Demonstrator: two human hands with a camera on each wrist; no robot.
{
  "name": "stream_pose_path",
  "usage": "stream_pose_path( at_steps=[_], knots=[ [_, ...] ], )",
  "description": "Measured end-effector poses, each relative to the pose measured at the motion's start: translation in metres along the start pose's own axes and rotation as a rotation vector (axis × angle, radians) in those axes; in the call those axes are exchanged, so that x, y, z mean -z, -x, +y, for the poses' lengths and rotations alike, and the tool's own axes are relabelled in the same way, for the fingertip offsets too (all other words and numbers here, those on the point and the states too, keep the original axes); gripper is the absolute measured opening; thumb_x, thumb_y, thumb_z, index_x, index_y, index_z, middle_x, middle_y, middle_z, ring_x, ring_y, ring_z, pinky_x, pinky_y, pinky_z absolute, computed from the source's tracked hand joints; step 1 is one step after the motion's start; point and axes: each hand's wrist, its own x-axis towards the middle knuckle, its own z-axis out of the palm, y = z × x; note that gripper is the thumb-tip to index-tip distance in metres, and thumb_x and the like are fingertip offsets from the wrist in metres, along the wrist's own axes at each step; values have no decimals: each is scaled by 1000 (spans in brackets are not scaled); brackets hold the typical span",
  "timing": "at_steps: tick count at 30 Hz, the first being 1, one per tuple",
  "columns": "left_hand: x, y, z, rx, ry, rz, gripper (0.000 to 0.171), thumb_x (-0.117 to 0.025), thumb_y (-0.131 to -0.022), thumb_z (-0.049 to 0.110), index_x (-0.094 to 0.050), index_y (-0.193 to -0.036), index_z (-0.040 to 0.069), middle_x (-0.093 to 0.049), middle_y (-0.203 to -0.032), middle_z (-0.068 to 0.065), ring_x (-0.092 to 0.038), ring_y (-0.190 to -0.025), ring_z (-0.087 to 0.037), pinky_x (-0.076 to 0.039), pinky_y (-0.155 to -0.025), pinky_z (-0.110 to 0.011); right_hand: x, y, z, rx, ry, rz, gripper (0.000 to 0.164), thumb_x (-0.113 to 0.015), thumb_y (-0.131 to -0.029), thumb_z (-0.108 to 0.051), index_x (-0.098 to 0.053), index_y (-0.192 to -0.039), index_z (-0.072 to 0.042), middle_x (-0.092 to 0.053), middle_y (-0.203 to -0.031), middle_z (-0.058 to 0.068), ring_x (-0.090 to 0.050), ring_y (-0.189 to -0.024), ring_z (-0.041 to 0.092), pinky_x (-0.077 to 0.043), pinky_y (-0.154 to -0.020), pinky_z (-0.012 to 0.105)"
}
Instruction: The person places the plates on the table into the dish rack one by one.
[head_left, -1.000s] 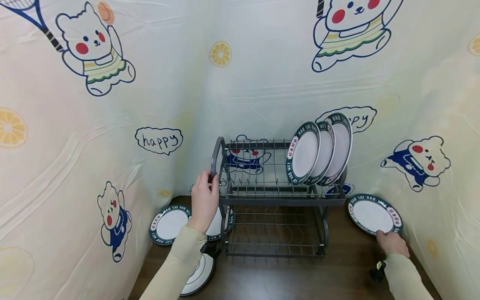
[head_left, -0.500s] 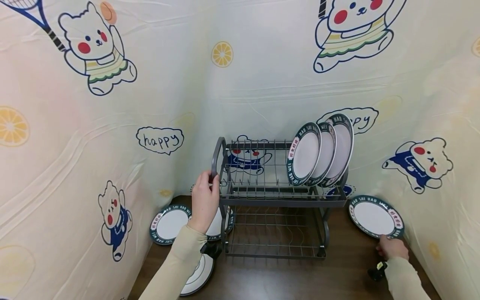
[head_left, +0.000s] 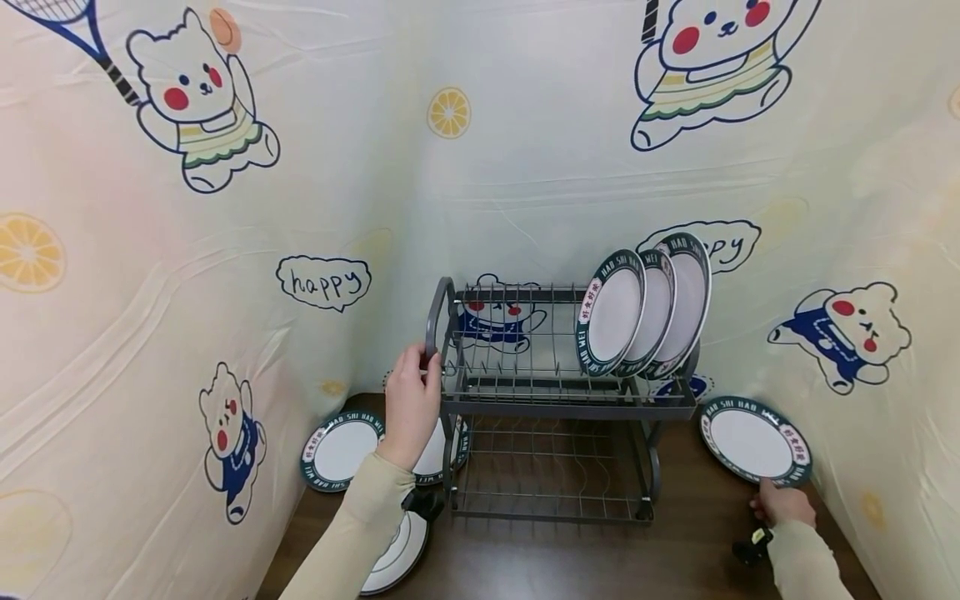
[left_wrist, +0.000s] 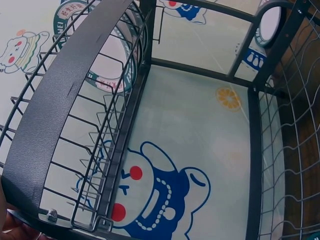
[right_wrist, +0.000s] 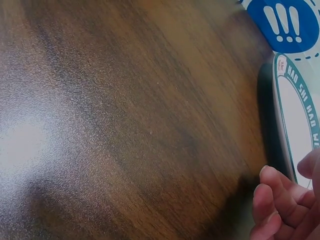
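Note:
My left hand [head_left: 411, 404] grips the side handle of a dark grey two-tier dish rack [head_left: 566, 408]. In the left wrist view, the rack's frame [left_wrist: 65, 95] fills much of the picture, and only a bit of the hand shows at the lower left corner. At the right, my right hand [head_left: 783, 505] pinches the near rim of a white plate [head_left: 753, 442] with a green lettered border. The right wrist view has the thumb over this plate [right_wrist: 295, 120] and the fingers curled below its rim. Three similar plates [head_left: 613, 312] stand on edge at the right end of the upper tier.
Two more green-rimmed plates [head_left: 341, 450] are left of the rack, one partly behind my left hand. A white plate with dark rings [head_left: 397, 558] lies nearer on the brown table [head_left: 555, 558], partly under my left forearm. A printed cartoon cloth [head_left: 487, 183] hangs behind and at both sides.
My right hand has slid slightly toward me along the plate's near rim, its thumb now at the edge. The left hand keeps its grip. The head view has shifted a little.

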Motion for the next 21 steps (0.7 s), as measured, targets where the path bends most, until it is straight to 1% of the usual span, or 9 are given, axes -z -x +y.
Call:
stream_pose_path(
  at_steps=[5,11,13,16,21],
  knots=[
    [1,1,2,-1,3,-1,23,-57,-109,17,-61,-121,-2,-65,-109,-17,-68,-97,-32,-62,-83,-49,-4,-2,-1,-14,-6,10,61,-33,-102,-39,-68,-63,-8,-64,-56,-2,-62,-54,14,-47,-55,29],
    [2,1,2,7,7,-7,23,-57,-109,17,-61,-121,-1,-65,-110,-17,-68,-97,-32,-62,-84,-48,-8,-2,-1,-8,-64,-4,62,-33,-104,-38,-67,-64,-5,-64,-55,-2,-63,-51,13,-50,-52,28],
    [1,1,2,13,6,-8,23,-57,-108,17,-61,-121,-1,-64,-110,-17,-68,-97,-32,-62,-84,-48,-9,-3,-1,-12,-94,-5,61,-34,-104,-36,-67,-64,-4,-64,-54,-2,-64,-51,12,-51,-51,27],
    [1,1,3,18,7,-11,23,-57,-108,17,-61,-121,-1,-64,-110,-17,-68,-98,-32,-62,-84,-48,-9,-4,0,-20,-110,-8,60,-33,-103,-34,-67,-63,-4,-64,-53,-3,-65,-50,12,-50,-51,26],
    [1,1,3,20,8,-11,23,-57,-108,18,-61,-122,-1,-64,-110,-17,-69,-97,-32,-62,-84,-48,-10,-2,0,-12,-104,-8,62,-34,-104,-38,-67,-62,-5,-64,-53,-3,-65,-50,11,-51,-50,26]
  ],
)
